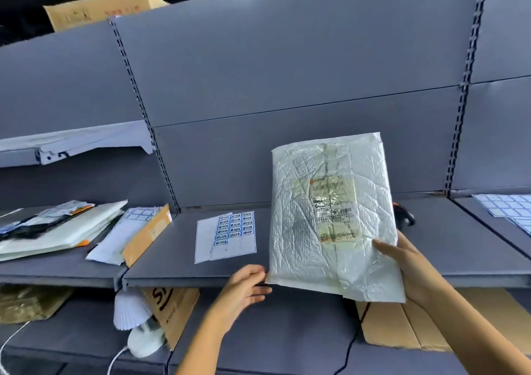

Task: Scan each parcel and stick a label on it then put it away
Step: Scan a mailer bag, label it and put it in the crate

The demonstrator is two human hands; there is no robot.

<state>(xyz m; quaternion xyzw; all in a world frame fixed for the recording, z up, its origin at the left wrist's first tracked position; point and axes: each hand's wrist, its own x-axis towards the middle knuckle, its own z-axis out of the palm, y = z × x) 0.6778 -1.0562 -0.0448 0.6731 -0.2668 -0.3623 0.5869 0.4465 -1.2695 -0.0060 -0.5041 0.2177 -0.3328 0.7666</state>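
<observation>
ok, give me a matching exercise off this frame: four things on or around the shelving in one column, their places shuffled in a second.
1. white parcel
2. label sheet
3. cardboard box with red print
4. pile of parcels

A. on top of the shelving, upper left
B. stacked at the left end of the shelf
C. held upright by the right hand
D. flat on the shelf, just left of the held parcel

Pairs: 1-C, 2-D, 3-A, 4-B
</observation>
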